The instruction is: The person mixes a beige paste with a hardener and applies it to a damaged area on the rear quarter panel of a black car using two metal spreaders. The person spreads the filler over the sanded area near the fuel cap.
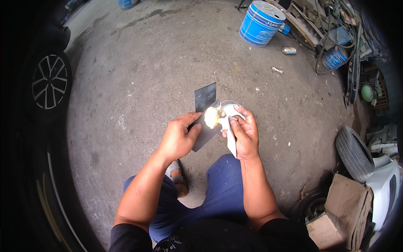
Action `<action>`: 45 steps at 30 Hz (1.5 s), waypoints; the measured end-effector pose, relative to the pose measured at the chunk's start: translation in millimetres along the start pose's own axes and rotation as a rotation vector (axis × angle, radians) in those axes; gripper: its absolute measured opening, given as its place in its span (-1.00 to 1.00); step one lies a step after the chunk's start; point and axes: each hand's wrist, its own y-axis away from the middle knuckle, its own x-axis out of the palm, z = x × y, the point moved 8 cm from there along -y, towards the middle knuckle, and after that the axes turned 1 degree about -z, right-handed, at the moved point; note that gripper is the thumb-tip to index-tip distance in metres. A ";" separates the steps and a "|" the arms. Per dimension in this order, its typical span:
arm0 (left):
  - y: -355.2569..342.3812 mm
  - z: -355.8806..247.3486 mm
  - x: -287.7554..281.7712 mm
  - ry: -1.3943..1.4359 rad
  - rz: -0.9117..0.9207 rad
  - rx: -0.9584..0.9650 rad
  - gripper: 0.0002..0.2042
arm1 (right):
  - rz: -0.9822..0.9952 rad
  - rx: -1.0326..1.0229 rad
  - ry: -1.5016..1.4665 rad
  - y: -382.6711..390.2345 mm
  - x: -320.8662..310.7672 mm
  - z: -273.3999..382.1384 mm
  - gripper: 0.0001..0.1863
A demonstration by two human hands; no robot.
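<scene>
The cream-coloured paste (213,116) lies as a thick lump at the upper right part of a dark plate (205,136), in the space between the two hands, above the person's knees. The plate is tilted, and its lower corner points to the floor (138,84). Behind its upper edge rises a dark sheet (205,97) with straight edges; whether the two are joined, one cannot tell. Around the hands there is wide room: the concrete spreads to the front and to both sides. The blue bucket (261,25) and the small can (289,51) stand and lie well apart, in front to the right. The wheel (49,82) of a dark car is at the far left, while a tyre (354,153) and a cardboard box (344,201) make the limit at the right. Nearer are only the knees in blue trousers (224,174), below the hands.

The left hand (178,136) is closed on the plate, with its thumb laid on the face. The right hand (245,136) pinches a white flat piece (232,143) between thumb and bent fingers. Near its fingertips, a clear curved rim (231,102) shows just beside the paste; its full shape is hidden.
</scene>
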 end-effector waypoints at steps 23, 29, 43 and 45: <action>-2.6 13.7 5.0 0.214 0.118 -0.162 -0.71 | -0.056 -0.064 -0.038 -4.3 -17.0 36.8 -0.60; 0.9 20.6 1.6 0.423 0.118 -0.294 -0.71 | -0.215 -0.201 -0.003 -21.6 -78.6 52.7 -0.52; 10.4 38.7 -31.6 0.595 -0.102 -0.342 -0.68 | 0.192 -0.554 1.780 -64.7 -123.6 -104.2 -0.58; 9.0 44.0 -33.3 0.596 -0.101 -0.354 -0.67 | 0.157 -0.483 1.712 -54.1 -130.8 -114.5 -0.59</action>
